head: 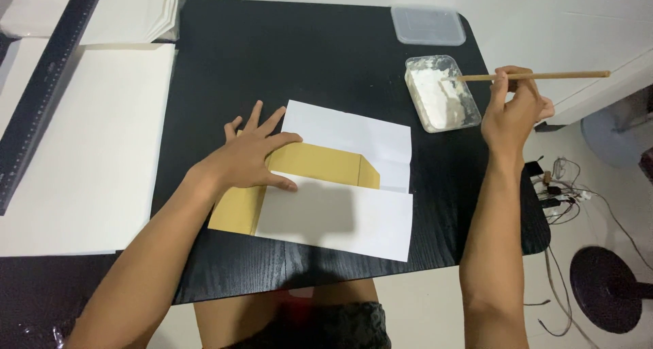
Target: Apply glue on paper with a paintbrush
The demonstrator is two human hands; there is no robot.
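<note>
Looks like a home craft corner, probably a spare room: black wood-grain table point(326, 56), pale tiled floor, a tangle of cables point(564, 192) beside it, stacks of white paper point(88, 152), a long ruler point(41, 97) and a tub of white paste point(441, 94).

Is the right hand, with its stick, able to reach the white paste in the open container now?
Probably yes. The right hand holds the wooden stick with its tip already at the open container; the lid lies apart, and nothing blocks it.
</note>
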